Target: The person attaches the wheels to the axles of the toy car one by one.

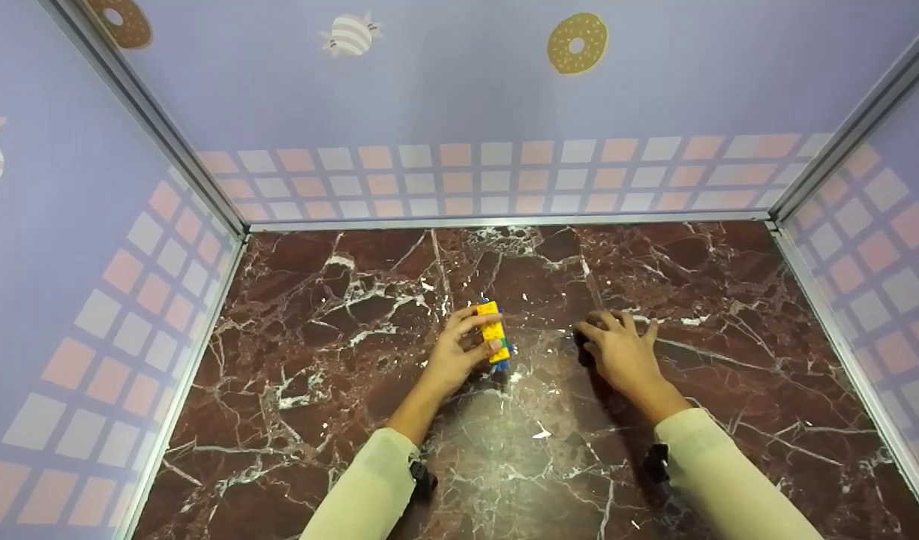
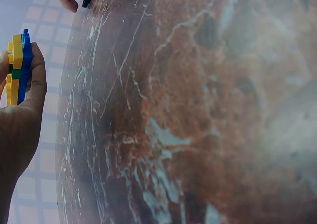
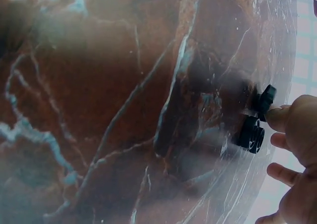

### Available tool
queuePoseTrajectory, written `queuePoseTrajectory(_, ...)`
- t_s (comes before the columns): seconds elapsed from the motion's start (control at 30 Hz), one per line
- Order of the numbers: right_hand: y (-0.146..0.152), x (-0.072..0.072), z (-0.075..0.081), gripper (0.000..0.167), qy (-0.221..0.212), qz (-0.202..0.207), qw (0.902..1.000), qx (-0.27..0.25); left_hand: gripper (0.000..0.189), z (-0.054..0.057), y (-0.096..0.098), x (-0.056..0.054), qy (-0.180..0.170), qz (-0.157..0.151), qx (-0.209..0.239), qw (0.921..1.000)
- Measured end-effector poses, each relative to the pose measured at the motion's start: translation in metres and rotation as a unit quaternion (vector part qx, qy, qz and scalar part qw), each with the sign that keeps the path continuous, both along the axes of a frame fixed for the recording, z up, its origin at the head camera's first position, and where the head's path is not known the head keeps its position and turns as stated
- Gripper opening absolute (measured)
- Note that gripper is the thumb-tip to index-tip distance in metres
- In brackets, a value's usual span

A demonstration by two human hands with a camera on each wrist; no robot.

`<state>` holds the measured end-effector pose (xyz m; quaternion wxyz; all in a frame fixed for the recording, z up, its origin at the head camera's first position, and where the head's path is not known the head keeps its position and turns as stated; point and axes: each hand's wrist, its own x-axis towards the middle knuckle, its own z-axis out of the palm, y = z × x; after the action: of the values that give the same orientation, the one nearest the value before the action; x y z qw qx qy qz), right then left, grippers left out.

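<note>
In the head view my left hand (image 1: 459, 349) grips a toy of joined building blocks (image 1: 488, 319), its thumb and fingers on opposite sides. The toy has a yellow studded top, a green piece in the middle and blue parts underneath. Seen from the left wrist, the same toy (image 2: 17, 65) is held above the tabletop. My right hand (image 1: 623, 352) is low over the table, palm down. In the right wrist view its fingertips pinch the edge of one small black wheel (image 3: 266, 101), with the other fingers spread. A second black wheel (image 3: 251, 135) stands right beside it.
The brown marbled tabletop (image 1: 339, 420) has white veins. Pale purple walls stand along its left side, right side and back (image 1: 474, 97), with metal strips (image 1: 399, 225) at their base. Each wrist wears a small black device (image 1: 423, 478).
</note>
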<state>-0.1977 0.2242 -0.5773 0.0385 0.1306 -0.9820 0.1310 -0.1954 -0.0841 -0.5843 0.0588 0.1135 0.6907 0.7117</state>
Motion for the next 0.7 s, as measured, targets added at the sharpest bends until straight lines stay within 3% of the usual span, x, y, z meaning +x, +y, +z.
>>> queuePoseTrajectory(0.37,0.0036,0.0055,-0.0004,0.036,0.023,0.000,0.9996,-0.017,0.045,-0.0012,-0.0008,0.0010,-0.019,-0.004,0.004,0.9998)
queuePoseTrajectory(0.7,0.0072,0.0091,-0.0009,0.042,0.010,0.002,0.9998,-0.016,0.047,-0.0025,0.0015,-0.0011,-0.024,-0.003,0.014,0.9996)
